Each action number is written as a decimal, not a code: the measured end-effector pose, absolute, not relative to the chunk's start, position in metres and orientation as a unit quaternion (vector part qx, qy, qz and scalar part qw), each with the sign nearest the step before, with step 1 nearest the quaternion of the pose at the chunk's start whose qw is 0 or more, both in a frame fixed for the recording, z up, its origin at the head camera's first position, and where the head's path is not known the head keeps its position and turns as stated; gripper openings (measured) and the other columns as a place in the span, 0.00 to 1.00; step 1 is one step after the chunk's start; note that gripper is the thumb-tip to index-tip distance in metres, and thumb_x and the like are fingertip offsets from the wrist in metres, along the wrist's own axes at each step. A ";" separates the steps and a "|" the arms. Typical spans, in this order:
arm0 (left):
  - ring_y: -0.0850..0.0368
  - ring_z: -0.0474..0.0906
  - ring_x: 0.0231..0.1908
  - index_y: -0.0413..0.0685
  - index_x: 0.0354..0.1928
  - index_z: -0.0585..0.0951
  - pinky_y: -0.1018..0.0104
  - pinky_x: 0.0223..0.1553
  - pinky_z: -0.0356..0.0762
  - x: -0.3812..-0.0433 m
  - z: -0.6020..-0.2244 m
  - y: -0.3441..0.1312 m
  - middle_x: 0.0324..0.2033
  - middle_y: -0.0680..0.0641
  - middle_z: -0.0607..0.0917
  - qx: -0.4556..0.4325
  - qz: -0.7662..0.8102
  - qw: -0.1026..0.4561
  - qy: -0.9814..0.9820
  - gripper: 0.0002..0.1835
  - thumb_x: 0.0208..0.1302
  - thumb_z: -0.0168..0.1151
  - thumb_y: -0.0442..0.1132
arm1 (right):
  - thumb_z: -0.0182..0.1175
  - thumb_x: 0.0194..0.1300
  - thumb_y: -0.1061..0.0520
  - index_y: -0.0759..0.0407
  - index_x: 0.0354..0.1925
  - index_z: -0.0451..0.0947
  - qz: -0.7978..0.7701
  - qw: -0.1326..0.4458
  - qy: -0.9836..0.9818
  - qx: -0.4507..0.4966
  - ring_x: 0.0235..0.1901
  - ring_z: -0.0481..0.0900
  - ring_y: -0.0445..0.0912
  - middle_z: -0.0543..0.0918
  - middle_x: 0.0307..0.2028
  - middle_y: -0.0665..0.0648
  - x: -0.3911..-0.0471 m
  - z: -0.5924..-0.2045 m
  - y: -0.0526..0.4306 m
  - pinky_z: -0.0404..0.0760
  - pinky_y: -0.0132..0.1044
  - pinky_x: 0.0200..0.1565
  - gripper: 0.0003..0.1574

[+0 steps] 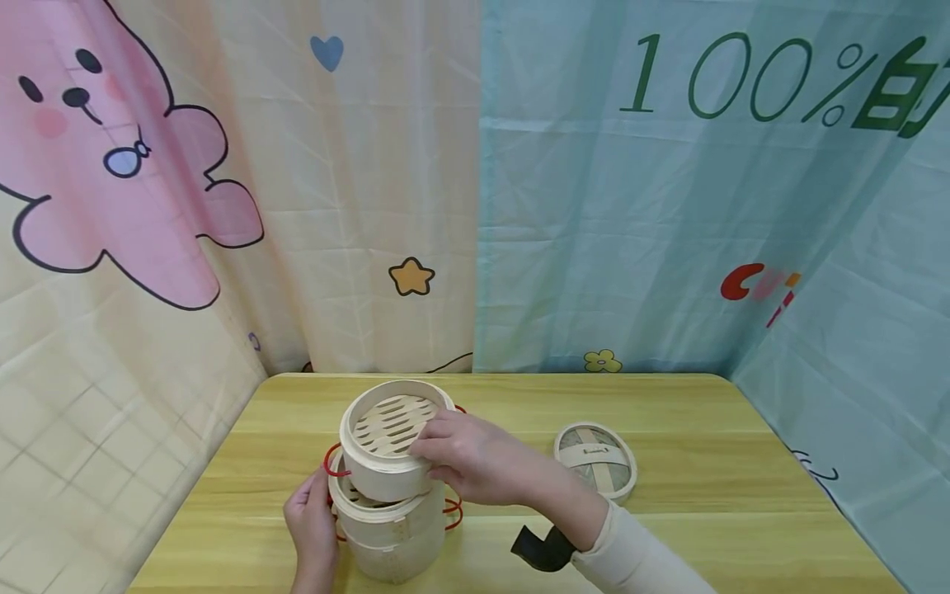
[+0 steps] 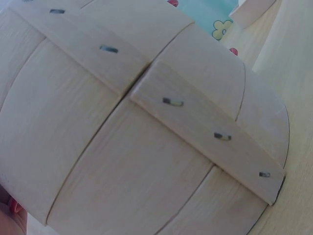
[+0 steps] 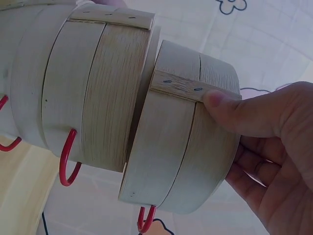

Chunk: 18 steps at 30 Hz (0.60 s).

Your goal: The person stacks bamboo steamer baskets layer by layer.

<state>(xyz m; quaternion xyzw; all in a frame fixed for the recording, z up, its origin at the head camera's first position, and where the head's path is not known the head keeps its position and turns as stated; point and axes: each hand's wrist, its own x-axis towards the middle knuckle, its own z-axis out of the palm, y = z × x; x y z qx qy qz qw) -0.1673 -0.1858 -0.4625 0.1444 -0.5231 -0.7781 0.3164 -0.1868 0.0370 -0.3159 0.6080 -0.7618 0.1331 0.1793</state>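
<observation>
A round bamboo steamer basket (image 1: 392,476) with a slatted floor and red loop handles is in my right hand (image 1: 482,458). In the right wrist view the thumb (image 3: 222,110) presses its outer wall while the fingers pass behind the rim. It sits tilted and offset over a stack of matching steamer baskets (image 1: 397,540), with a wedge-shaped gap between them. My left hand (image 1: 312,524) rests against the stack's left side near a red handle, fingers pointing up. Stapled bamboo bands (image 2: 195,122) fill the left wrist view; only a sliver of the left hand (image 2: 12,220) shows there.
A round woven steamer lid (image 1: 594,455) with crossed bamboo strips lies on the wooden table (image 1: 712,478), right of the stack. A black curved piece (image 1: 545,549) shows below the right wrist. Printed curtains (image 1: 401,181) hang behind the table and along both sides.
</observation>
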 end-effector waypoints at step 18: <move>0.67 0.67 0.11 0.49 0.13 0.80 0.77 0.09 0.62 -0.166 -0.460 -0.185 0.09 0.56 0.73 0.159 -0.787 0.300 -0.516 0.18 0.62 0.58 0.36 | 0.66 0.51 0.63 0.58 0.40 0.78 0.104 0.186 -0.759 0.615 0.43 0.72 0.41 0.78 0.38 0.49 -0.181 -0.316 0.024 0.65 0.28 0.53 0.15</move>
